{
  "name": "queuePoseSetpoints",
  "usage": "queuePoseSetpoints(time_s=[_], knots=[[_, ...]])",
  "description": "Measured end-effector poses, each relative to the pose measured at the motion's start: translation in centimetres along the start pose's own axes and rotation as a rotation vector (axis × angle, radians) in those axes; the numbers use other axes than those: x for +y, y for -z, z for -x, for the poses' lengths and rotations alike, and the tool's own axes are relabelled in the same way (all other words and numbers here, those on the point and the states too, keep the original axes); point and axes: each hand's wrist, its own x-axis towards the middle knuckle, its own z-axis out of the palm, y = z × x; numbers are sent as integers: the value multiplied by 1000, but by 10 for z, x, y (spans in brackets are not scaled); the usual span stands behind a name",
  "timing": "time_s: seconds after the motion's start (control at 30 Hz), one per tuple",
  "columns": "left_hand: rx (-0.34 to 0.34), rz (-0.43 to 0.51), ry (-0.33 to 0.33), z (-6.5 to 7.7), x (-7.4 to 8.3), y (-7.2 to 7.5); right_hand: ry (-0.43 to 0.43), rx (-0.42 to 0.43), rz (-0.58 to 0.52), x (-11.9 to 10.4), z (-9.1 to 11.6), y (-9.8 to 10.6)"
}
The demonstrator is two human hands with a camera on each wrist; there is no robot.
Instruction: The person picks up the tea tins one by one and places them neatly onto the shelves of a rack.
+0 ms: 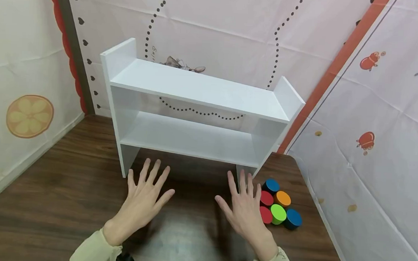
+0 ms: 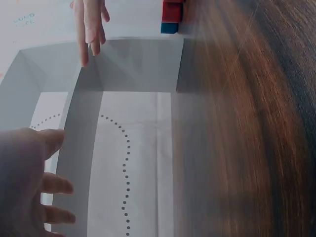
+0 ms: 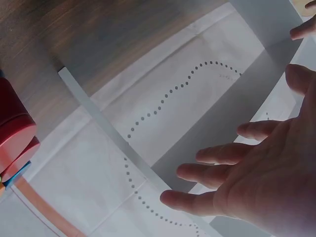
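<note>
While the left hand (image 1: pixel 141 199) and right hand (image 1: pixel 244 212) are splayed wide, holding nothing, before the smooth white shelf (image 1: pixel 197 83) mid-frame, the head view shows six coloured cylinders (image 1: pixel 278 214) lower right on the wood-grained worktop (image 1: pixel 51 201); the left wrist's, only red and blue.

White rectangular two-shelf rack (image 1: pixel 197 84) toward back edge of brown wooden table (image 1: pixel 52 186); six multicoloured cylinders (image 1: pixel 278 214) near right edge.

Head view is bright, fairly crisp; pale glare lies on the near tabletop (image 1: pixel 183 242), between soft shadows by the left hand (image 1: pixel 141 199) and right hand (image 1: pixel 244 212). The 2 wrist views look dimmer and hazy.
</note>
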Motion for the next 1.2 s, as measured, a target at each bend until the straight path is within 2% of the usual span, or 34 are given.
queuePoseSetpoints(time_s=[0.07,0.1,0.23,0.3,0.37,0.5,0.63,0.73,0.83,1.0,1.2], knots=[[107,22,-45,-5,1,5,8,-1,-1,1,0,2],[181,38,-77,-10,2,10,11,-2,2,1,1,3],[458,92,-197,-41,6,46,12,3,-4,6,5,7],[541,101,-235,-61,7,69,4,15,4,12,8,7],[579,87,-250,-80,8,91,-8,21,10,20,12,8],[575,32,-241,-111,3,125,-39,27,24,40,18,12],[537,-6,-190,-128,-10,141,-100,36,22,58,27,18],[506,-40,-168,-131,-21,144,-163,34,35,70,35,20],[478,-82,-174,-131,-29,143,-223,15,65,80,41,22],[502,-88,-201,-133,-34,141,-296,-44,115,92,47,24],[509,-60,-200,-137,-35,138,-416,-235,102,98,51,21]])
